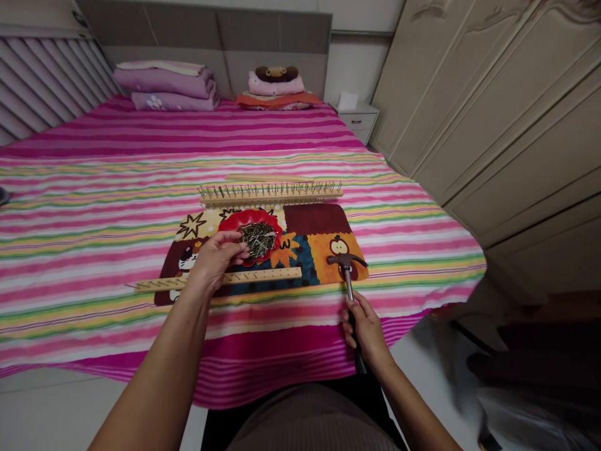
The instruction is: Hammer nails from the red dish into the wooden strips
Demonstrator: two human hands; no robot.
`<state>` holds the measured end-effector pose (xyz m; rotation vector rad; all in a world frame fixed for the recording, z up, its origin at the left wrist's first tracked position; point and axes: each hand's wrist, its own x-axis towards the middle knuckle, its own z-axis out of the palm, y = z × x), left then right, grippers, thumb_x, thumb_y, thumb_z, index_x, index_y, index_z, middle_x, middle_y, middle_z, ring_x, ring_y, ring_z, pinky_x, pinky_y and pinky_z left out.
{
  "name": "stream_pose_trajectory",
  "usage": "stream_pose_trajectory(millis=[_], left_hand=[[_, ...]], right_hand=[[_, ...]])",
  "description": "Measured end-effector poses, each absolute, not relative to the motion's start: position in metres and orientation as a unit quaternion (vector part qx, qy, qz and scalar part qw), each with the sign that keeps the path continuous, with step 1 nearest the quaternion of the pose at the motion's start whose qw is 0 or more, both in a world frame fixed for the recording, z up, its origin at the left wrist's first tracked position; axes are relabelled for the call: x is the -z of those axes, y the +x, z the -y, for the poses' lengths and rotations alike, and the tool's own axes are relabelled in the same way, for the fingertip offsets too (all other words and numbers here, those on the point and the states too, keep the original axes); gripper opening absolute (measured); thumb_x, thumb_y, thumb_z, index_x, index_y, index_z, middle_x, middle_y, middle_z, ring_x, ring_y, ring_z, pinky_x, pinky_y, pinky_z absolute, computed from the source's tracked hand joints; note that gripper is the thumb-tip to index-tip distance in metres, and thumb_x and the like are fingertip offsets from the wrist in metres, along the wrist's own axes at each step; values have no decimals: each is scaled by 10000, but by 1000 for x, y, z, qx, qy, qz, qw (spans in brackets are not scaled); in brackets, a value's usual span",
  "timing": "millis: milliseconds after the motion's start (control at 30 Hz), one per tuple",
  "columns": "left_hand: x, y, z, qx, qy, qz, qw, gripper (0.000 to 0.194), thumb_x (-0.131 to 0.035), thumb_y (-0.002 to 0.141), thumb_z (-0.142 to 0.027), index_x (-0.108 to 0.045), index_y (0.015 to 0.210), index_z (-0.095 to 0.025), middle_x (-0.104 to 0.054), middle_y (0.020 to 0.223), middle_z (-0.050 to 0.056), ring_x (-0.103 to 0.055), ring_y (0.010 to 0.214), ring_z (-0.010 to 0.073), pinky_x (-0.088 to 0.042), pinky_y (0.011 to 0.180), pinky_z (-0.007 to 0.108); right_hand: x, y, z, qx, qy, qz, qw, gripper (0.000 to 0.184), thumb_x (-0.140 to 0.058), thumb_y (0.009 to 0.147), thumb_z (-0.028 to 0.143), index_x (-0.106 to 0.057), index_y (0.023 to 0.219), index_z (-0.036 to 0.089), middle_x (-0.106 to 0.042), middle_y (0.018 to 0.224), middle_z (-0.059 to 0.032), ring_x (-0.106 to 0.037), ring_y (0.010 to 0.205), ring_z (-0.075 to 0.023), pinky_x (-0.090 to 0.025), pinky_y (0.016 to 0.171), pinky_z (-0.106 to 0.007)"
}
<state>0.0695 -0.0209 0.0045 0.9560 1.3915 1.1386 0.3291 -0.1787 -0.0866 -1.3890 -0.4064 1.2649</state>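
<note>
Hammer (pixel 349 285) rests in the right hand (pixel 365 327), fingers wrapped round its dark handle, its head above the right end of a patterned mat (pixel 317 219). Farther left, a wooden strip (pixel 265 274) lies across the mat's near side. Over it reaches the left hand (pixel 220 252), thumb and fingers nearly together at the loose nails (pixel 259 241) in a red bowl (pixel 231 222); whether they pinch one, I cannot tell. Behind stands a nail-studded strip (pixel 272 197); beyond, folded bedding (pixel 164 84).

I'm in a home bedroom: a bed (pixel 263 136) before me, headboard (pixel 183 28) at the far end, folded bedding (pixel 164 84) far left, nightstand (pixel 359 121) far right, wardrobe (pixel 488 119) along the right.
</note>
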Motion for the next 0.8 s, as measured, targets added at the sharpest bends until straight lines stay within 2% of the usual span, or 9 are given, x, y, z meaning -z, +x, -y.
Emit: stream_pose_trajectory(millis=[100, 267, 467, 567, 700, 800], left_hand=[[-10, 66, 32, -471, 402, -563, 547, 260, -735, 528, -221, -675, 762, -124, -691, 668, 47, -646, 591, 126, -524, 533, 216], [-20, 62, 50, -477, 398, -544, 564, 363, -801, 452, -207, -708, 789, -109, -706, 710, 66, -669, 657, 149, -566, 659, 259], [-3, 66, 73, -496, 398, -569, 522, 395, -840, 443, -342, -707, 761, -150, -688, 695, 23, -612, 572, 114, -543, 548, 237], [14, 71, 84, -501, 383, -570, 527, 417, -829, 459, -385, -695, 782, -157, -694, 754, 26, -643, 653, 138, -554, 575, 247], [30, 80, 95, -518, 326, -574, 544, 411, -811, 494, -320, -663, 833, -141, -679, 732, 19, -653, 665, 136, -563, 616, 265], [36, 88, 99, -529, 273, -576, 561, 345, -800, 500, -260, -615, 764, -140, -655, 677, 4, -651, 645, 134, -558, 614, 265]], right_hand=[[85, 328, 179, -536, -597, 179, 570, 559, -693, 683, 488, -498, 1145, 241, -483, 568, 104, -377, 359, -51, -266, 255, -123], [84, 327, 179, -534, -594, 182, 573, 541, -681, 683, 476, -488, 1127, 235, -474, 554, 109, -361, 354, -49, -256, 254, -121], [87, 328, 179, -534, -592, 188, 573, 515, -656, 703, 462, -484, 1135, 240, -469, 550, 110, -366, 353, -53, -254, 257, -121], [88, 329, 178, -538, -594, 184, 570, 517, -659, 693, 462, -487, 1128, 241, -466, 549, 111, -362, 349, -50, -248, 256, -120], [88, 328, 178, -538, -594, 180, 571, 490, -659, 696, 448, -491, 1109, 244, -470, 556, 108, -366, 357, -50, -248, 259, -118], [87, 328, 179, -538, -591, 181, 573, 463, -653, 702, 443, -492, 1087, 244, -471, 557, 107, -363, 358, -50, -246, 259, -118]])
